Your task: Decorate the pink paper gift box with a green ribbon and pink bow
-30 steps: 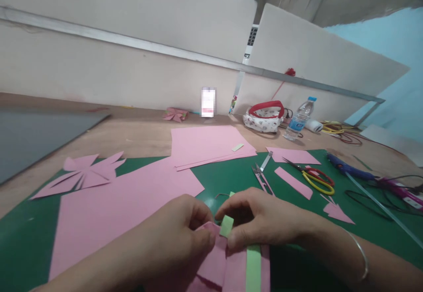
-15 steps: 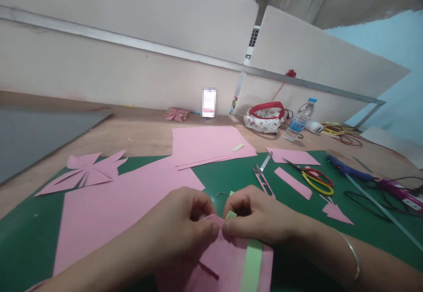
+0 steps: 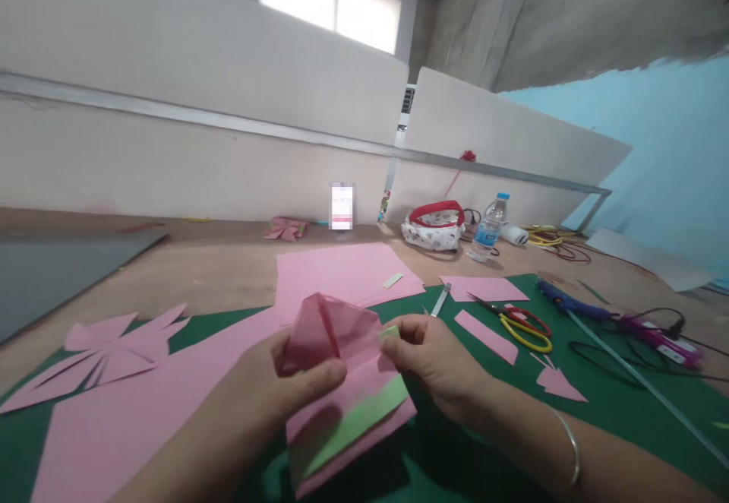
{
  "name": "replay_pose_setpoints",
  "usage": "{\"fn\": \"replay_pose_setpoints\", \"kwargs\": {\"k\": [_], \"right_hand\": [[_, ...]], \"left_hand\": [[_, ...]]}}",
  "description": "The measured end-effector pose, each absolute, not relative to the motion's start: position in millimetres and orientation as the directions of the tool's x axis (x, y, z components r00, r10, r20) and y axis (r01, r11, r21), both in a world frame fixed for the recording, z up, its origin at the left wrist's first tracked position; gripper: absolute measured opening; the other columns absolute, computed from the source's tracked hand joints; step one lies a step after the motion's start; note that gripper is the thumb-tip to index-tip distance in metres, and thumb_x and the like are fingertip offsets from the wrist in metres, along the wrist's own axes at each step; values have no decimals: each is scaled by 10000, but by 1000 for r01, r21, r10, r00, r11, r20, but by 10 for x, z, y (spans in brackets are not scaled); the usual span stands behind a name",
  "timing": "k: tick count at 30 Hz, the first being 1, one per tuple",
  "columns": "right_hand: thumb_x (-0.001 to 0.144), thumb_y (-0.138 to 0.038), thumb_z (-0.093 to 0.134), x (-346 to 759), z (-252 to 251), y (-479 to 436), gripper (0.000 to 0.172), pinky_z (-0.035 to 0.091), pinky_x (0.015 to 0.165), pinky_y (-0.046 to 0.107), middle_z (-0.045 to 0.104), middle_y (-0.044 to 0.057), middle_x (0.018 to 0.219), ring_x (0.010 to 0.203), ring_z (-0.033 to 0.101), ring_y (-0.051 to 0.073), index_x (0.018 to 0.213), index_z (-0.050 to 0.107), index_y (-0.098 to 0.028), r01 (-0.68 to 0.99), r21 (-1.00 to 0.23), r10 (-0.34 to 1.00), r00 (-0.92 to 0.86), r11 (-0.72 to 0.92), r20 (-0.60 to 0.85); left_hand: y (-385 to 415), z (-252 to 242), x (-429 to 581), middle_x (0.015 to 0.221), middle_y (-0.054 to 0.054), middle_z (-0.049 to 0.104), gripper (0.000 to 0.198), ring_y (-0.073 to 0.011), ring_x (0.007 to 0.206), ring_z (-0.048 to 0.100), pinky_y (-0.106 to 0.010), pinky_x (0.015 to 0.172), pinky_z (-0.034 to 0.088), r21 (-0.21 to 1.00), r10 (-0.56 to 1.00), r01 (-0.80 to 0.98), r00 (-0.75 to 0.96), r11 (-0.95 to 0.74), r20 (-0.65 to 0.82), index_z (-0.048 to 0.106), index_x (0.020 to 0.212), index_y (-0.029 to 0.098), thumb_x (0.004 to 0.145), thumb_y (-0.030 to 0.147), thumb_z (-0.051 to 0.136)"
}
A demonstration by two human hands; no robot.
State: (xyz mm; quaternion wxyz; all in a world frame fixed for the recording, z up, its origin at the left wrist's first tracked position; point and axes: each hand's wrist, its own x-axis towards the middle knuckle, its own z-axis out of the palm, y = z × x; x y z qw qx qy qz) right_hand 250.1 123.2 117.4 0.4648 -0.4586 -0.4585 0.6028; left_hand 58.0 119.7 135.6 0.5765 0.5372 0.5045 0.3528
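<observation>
A folded pink paper piece (image 3: 370,427) with a light green strip (image 3: 358,423) across it is raised over the green mat. My left hand (image 3: 304,378) grips it from the left, thumb lying on its front and fingers behind. At its upper right edge my right hand (image 3: 421,351) pinches a small light green paper tab (image 3: 389,333) between thumb and fingers. The top of the pink piece stands up in creased folds. Whether the tab is joined to the pink paper I cannot tell.
Pink sheets (image 3: 336,271) lie behind the hands, and a cut paper flower (image 3: 119,347) is at left. To the right are scissors (image 3: 521,328), a paper strip (image 3: 487,336) and a glue gun (image 3: 575,302). A water bottle (image 3: 488,229) and pouch (image 3: 433,227) stand farther back.
The folded pink paper has been lifted and turned, so its green strip now slants and its folded top shows. My hands have moved apart, the left lower on the paper. The view has tilted up.
</observation>
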Motion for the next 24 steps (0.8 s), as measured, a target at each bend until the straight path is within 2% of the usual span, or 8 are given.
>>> {"fn": "replay_pose_setpoints", "kwargs": {"k": [3,7,10,12,15,19,21,24], "right_hand": [[560,-253,817,2502,1190,1226,304,432,607,230,642,-3,695,614,564,102,793,663,-132,-97,-987,976,-191,-125,-105],[600,-155,755,2516,1254,1217,273,472,689,261,665,14,771,711,623,135,853,652,-147,-27,-994,960,-263,-107,-96],[622,-127,723,2537,1297,1216,289,481,742,271,660,19,827,796,631,150,894,630,-148,19,-996,954,-286,-87,-88],[625,-107,707,2539,1301,1212,310,488,719,262,653,24,847,797,625,148,918,611,-143,52,-995,943,-319,-83,-95],[606,-66,671,2516,1268,1194,352,486,599,239,631,9,779,708,612,141,938,578,-141,73,-992,924,-362,-106,-126],[612,-61,614,2477,1221,1184,369,451,506,221,601,-26,661,551,562,107,969,561,-138,-6,-991,921,-371,-132,-120],[618,-74,604,2472,1206,1198,331,437,497,212,609,-25,663,525,542,91,941,569,-136,-46,-992,937,-337,-117,-95],[611,-73,585,2478,1176,1234,224,433,497,204,594,-30,645,525,531,84,825,574,-138,-64,-996,969,-241,-69,-51]], "left_hand": [[1206,1291,574,767,-38,758,271,-265,754,692,-352,696,510,964,941,149,228,219,-249,664,871,172,607,220,626],[1233,1277,539,721,-33,747,186,-295,762,685,-362,677,498,969,978,222,155,103,-139,669,759,181,594,263,648],[1259,1268,517,680,-31,730,167,-278,715,667,-335,633,479,960,985,271,138,66,-106,672,717,179,571,261,683],[1276,1248,511,715,-32,732,177,-267,713,662,-327,625,480,964,985,259,138,62,-100,674,738,181,576,252,673],[1288,1217,515,751,-24,717,197,-269,747,660,-337,647,496,977,986,206,149,46,-77,661,786,187,607,268,641],[1262,1245,530,728,-10,682,156,-282,817,656,-355,696,509,985,983,166,171,43,-72,643,775,201,669,316,643],[1252,1273,532,795,-18,702,202,-276,887,651,-344,748,505,988,981,153,184,32,-60,663,813,212,708,384,650],[1270,1271,527,900,-29,727,325,-266,932,649,-320,779,498,991,977,131,208,29,-56,674,921,222,658,404,729]]}}
